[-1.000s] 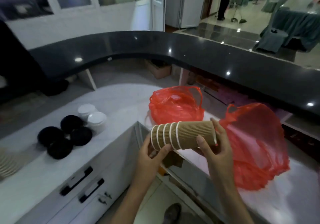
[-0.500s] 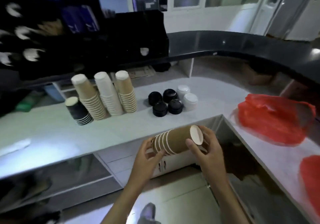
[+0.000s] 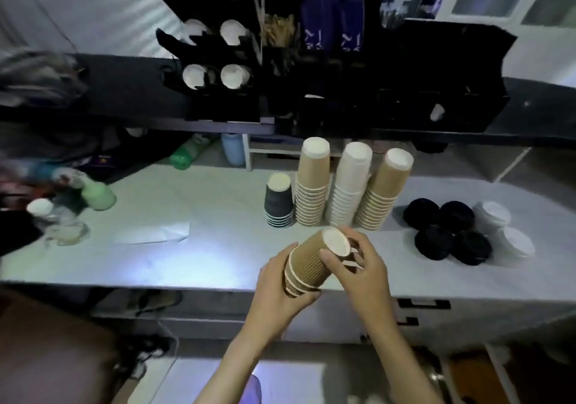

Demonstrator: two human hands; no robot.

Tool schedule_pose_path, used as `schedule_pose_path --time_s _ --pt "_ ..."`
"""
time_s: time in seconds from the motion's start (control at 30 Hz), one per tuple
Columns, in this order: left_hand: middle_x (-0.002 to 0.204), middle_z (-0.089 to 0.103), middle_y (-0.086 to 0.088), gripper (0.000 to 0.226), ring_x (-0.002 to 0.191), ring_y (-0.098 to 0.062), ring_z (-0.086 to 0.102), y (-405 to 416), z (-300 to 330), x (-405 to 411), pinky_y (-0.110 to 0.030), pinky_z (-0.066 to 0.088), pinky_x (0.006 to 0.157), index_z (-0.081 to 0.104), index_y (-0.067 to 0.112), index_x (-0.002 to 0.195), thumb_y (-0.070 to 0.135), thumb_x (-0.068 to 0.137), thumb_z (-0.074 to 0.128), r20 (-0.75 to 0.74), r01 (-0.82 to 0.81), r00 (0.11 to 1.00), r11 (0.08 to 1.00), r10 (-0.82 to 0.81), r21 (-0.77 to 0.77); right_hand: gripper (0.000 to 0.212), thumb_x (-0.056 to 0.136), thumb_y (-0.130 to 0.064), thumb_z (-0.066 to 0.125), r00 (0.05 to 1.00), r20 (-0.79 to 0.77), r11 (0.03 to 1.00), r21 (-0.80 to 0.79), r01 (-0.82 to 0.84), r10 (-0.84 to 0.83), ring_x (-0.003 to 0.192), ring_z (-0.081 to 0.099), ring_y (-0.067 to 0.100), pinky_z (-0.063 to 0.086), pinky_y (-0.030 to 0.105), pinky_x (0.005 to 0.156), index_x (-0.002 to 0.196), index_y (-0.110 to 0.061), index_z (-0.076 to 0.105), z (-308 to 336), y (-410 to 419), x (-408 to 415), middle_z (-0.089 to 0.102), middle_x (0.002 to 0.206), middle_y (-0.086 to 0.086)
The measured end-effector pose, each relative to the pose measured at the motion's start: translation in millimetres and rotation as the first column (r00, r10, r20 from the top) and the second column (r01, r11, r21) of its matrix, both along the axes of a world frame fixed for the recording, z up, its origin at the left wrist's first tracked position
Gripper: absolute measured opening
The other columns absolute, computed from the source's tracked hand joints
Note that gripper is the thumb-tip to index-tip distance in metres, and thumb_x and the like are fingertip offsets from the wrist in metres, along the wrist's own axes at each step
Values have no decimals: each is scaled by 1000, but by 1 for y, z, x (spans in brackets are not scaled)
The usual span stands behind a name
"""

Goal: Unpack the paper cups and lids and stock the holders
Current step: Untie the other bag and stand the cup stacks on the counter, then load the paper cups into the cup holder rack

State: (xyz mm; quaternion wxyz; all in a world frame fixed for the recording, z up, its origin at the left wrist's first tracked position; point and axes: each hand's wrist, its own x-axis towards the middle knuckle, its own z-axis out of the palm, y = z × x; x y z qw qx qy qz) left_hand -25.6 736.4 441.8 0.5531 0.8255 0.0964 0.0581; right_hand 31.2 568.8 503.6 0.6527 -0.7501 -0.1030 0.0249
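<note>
Brown ribbed paper cups (image 3: 308, 268), nested and tilted, are held above the near edge of the counter (image 3: 187, 216) by the left hand (image 3: 282, 291) and right hand (image 3: 361, 268), whose fingers are closed on them, so the standing cup stacks (image 3: 339, 185) just beyond may be knocked over if the cups are set down carelessly.

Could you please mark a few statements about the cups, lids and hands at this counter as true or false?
1. Both hands hold one nested stack of ribbed brown cups. True: the left hand grips the rim end, the right hand the base end.
2. Four cup stacks stand upside down on the counter. True: one short dark stack, two brown, one white.
3. The black lids lie left of the standing stacks. False: they lie to the right, beside the white lids.
4. The held stack stands upright on the counter. False: it is tilted, in the hands.
5. The wall holder is empty. False: pale cup ends show in its openings.
</note>
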Motion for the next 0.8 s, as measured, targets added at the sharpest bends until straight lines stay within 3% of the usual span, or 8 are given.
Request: schedule_pose_path --time_s 0.07,0.17,0.3,0.43,0.53,0.63,0.8 --pt "132 63 19 89 123 -8 61 32 1 11 -42 54 100 48 47 142 45 64 91 -3 -50 999 999 50 -21 53 81 -15 87 996 -32 997 -16 -78 78 110 69 3 57 21 86 128 -28 65 -1 40 17 74 115 -20" --pt "117 72 17 78 108 -5 70 71 12 24 -36 59 90 49 44 131 42 67 94 -42 -123 992 971 117 -205 63 85 -31 83 978 -82 980 -39 -196 193 123 65 6 55 28 98 142 -33 56 -6 81 35 70 129 -16" --pt "127 72 4 80 117 -15 70 115 24 46 -29 57 92 49 28 139 28 72 92 -80 -168 986 829 148 -534 66 88 -50 78 958 -106 944 -173 -281 266 134 54 -1 47 29 109 147 -41 50 -11 117 47 60 144 -20" --pt "127 73 -11 78 116 -27 71 135 40 67 -38 57 93 53 14 141 20 72 89 -128 -167 986 649 106 -742 69 81 -38 89 930 -138 899 -245 -364 339 117 66 1 55 22 93 140 -46 53 -1 139 63 68 129 -22" --pt "123 75 -10 62 109 -21 73 142 61 85 -29 59 86 57 12 136 22 79 81 -112 -183 981 573 157 -799 74 69 -44 94 947 -73 879 -354 -318 313 105 66 -6 51 12 82 130 -48 53 18 148 80 68 116 -27" --pt "113 77 -2 54 102 -13 73 145 85 106 -29 57 86 58 18 131 27 83 81 -76 -224 959 569 273 -791 77 64 -59 90 945 39 832 -488 -266 325 104 61 -5 48 15 79 125 -48 44 38 153 100 60 118 -25" --pt "107 75 -3 64 100 -17 72 141 120 144 -33 56 88 57 10 131 36 78 82 16 -249 922 627 386 -738 71 65 -64 88 948 137 884 -419 -206 286 95 59 -7 49 14 72 114 -44 42 70 164 131 60 108 -23"
